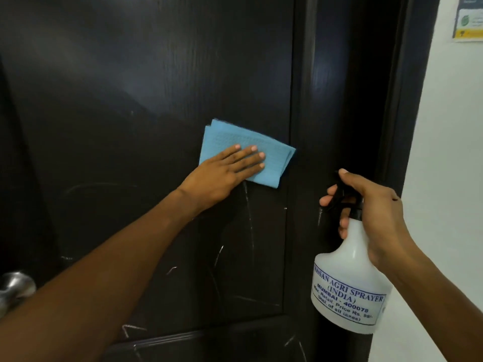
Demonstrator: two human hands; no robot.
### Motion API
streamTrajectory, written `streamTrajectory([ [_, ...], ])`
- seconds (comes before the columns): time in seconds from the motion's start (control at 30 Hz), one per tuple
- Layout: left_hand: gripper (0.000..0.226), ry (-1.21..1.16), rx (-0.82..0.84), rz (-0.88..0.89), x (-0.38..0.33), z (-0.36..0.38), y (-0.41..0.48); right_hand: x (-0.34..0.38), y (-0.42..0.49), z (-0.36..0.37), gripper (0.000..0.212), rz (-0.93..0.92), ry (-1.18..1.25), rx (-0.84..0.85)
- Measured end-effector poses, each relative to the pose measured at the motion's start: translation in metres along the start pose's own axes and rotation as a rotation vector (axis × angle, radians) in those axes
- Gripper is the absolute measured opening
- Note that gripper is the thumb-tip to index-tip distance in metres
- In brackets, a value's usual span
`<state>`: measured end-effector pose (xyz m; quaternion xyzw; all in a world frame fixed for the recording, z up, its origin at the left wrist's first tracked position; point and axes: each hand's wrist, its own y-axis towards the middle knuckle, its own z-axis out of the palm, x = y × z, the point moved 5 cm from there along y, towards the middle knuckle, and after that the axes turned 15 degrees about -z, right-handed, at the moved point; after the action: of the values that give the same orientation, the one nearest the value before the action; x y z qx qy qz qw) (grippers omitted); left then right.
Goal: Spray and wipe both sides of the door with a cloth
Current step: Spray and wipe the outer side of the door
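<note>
A dark brown door (146,82) fills most of the head view. A folded blue cloth (230,142) lies flat against it near its right edge. My left hand (224,173) presses the cloth to the door with straight fingers. My right hand (371,212) grips the neck of a white spray bottle (347,283) with a black trigger head, held upright in front of the door frame. Fingers curl around the trigger. White scratch-like streaks mark the door below the cloth.
A round metal door knob (15,286) sticks out at the lower left edge. The dark door frame (366,100) runs down to the right of the door. Beyond it is a white wall (449,178) with a small poster (467,19) at the top right.
</note>
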<state>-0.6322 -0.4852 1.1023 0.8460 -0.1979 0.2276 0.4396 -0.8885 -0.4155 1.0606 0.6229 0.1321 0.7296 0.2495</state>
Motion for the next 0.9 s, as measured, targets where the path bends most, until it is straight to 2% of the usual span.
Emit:
streamTrajectory([
  [0.07,0.083,-0.078,-0.077,-0.156,0.004,0.01,-0.04,-0.005,-0.007,0.011,0.04,0.023,0.014,-0.002],
  [0.17,0.092,-0.244,-0.162,-0.518,-0.016,0.024,-0.064,-0.007,-0.011,0.026,0.04,0.034,0.006,0.012],
  [0.3,0.083,-0.549,-0.269,-0.919,-0.044,0.019,-0.04,0.0,-0.01,0.029,0.039,-0.008,-0.016,0.01],
  [0.37,0.083,-0.644,-0.33,-1.035,-0.048,0.017,-0.032,0.0,-0.008,0.025,0.039,-0.047,-0.018,0.013],
  [0.43,0.082,-0.651,-0.365,-1.049,-0.053,0.022,-0.029,-0.005,-0.008,0.019,0.039,-0.075,-0.017,0.032],
  [0.53,0.081,-0.584,-0.376,-0.964,-0.07,0.04,-0.036,-0.03,-0.012,0.005,0.039,-0.075,0.004,0.049],
  [0.73,0.076,-0.435,-0.345,-0.85,-0.148,0.098,-0.086,-0.101,-0.036,-0.036,0.04,-0.117,0.01,0.082],
  [0.9,0.076,-0.234,-0.269,-0.579,-0.191,0.147,-0.146,-0.171,-0.071,-0.057,0.039,-0.154,0.015,0.113],
])
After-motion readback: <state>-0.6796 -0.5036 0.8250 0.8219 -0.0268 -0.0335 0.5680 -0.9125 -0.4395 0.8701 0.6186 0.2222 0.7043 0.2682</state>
